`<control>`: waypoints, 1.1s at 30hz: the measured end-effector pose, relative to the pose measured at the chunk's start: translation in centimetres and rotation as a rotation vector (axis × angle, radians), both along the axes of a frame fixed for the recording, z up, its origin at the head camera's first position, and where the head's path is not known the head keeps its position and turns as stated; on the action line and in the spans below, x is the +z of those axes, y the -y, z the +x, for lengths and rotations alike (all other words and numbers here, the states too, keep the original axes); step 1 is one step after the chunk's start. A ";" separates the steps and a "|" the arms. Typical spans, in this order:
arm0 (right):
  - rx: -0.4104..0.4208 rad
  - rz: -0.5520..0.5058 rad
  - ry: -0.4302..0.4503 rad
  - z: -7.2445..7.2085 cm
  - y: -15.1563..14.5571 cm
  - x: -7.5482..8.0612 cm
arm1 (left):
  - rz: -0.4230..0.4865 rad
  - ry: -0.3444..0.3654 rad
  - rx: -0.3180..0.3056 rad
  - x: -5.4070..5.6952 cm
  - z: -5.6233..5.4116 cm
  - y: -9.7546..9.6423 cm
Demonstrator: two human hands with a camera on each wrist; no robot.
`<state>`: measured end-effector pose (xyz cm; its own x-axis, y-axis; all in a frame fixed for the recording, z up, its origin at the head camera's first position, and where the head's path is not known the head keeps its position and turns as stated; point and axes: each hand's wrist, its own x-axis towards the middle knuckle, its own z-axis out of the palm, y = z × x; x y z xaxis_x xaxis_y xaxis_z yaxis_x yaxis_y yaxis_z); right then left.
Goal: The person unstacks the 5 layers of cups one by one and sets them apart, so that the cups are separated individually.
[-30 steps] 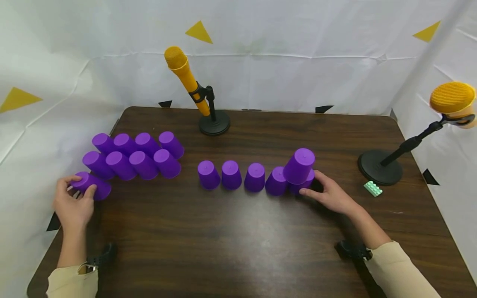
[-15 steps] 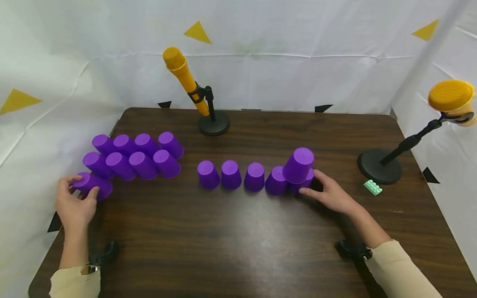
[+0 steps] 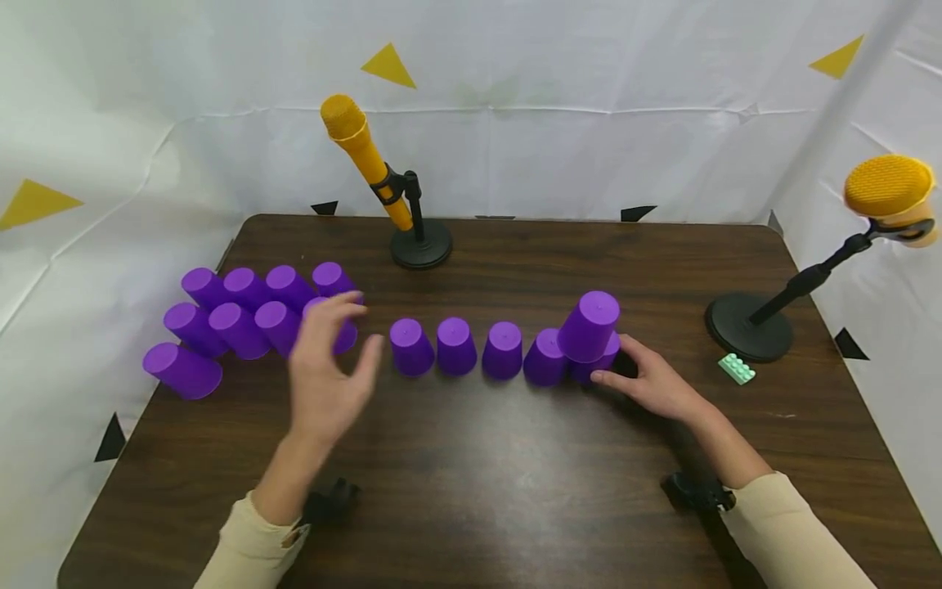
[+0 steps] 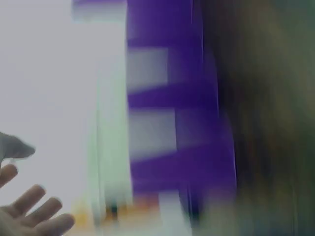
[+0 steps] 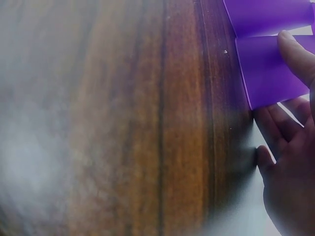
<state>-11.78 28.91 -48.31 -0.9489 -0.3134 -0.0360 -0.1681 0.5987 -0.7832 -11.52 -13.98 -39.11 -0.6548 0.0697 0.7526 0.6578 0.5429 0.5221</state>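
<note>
My left hand [image 3: 327,384] is in the air with thumb and fingers spread and holds nothing. It partly hides a cup in the left group. In the left wrist view, several upside-down purple cups [image 4: 182,172] are blurred beside my left fingers [image 4: 44,211]. On the right, my right hand [image 3: 651,380] grips the last purple cup [image 3: 589,374] of a middle row, thumb in front and fingers behind; the right wrist view shows the thumb against this cup [image 5: 266,71]. Another upside-down cup [image 3: 589,323] sits on top, over the row's last two cups.
Several upside-down purple cups [image 3: 239,329] stand in rows at the left, with one cup [image 3: 184,370] at their near end. A yellow microphone on a stand [image 3: 419,241] is at the back. Another stand [image 3: 746,327] and a green toy brick [image 3: 737,368] are at the right.
My left hand has let go of the near-left cup, which stays standing, and has moved right with spread fingers. My right hand has stayed at the end of the row.
</note>
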 end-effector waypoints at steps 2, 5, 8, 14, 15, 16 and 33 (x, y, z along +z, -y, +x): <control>0.002 -0.001 -0.012 0.0 0.1 -0.1 | -0.091 0.053 -0.180 -0.5 0.7 -3.9; 0.002 -0.011 -0.022 -0.1 0.2 -0.2 | -0.223 0.130 -0.343 -1.0 1.1 -8.9; 0.011 -0.030 -0.024 -0.1 0.2 -0.2 | -0.304 0.203 -0.407 -0.9 0.7 -12.6; 0.030 -0.054 -0.004 0.0 0.3 -0.2 | -0.345 0.272 -0.448 -1.0 -0.9 -17.0; 0.028 -0.053 -0.001 0.0 0.3 -0.3 | -0.338 0.269 -0.451 -1.1 -1.1 -17.5; 0.028 -0.050 -0.001 0.0 0.2 -0.2 | -0.328 0.264 -0.455 -1.2 -1.3 -18.0; 0.000 -0.031 -0.027 0.1 0.0 -0.4 | -0.076 0.221 -0.520 -1.2 -1.0 -16.5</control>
